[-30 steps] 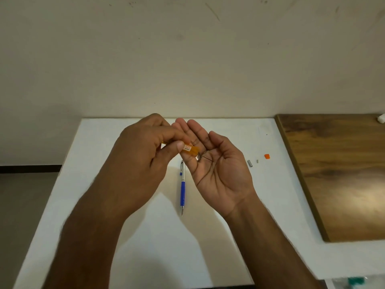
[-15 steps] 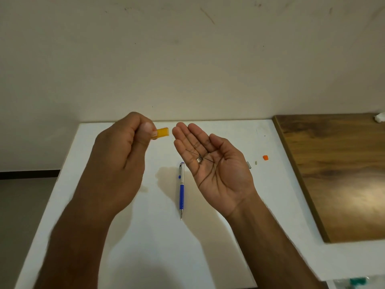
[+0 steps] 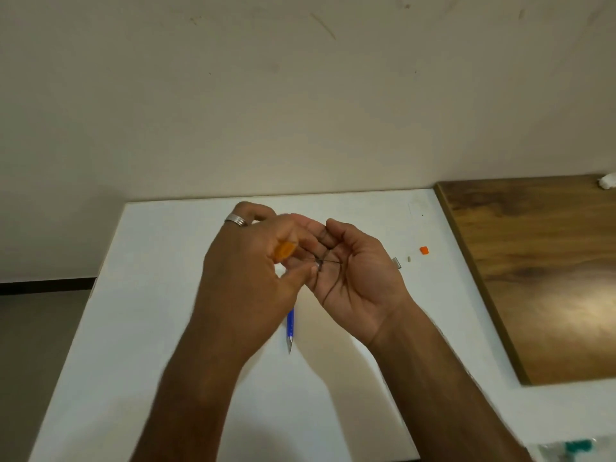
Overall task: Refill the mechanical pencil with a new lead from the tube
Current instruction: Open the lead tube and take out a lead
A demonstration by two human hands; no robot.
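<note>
White table (image 3: 166,295): pencil (image 3: 290,325) tip nearward.

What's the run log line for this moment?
left hand: holds orange tube | right hand: palm up, leads on it | pencil: on table

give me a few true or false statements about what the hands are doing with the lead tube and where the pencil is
1. The left hand holds the orange lead tube. True.
2. The blue mechanical pencil is in the right hand. False: it lies on the white table, partly hidden under the hands.
3. The right hand is palm up with thin leads on it. True.
4. The small orange cap sits on the wooden board. False: it is on the white table, left of the board.
</note>
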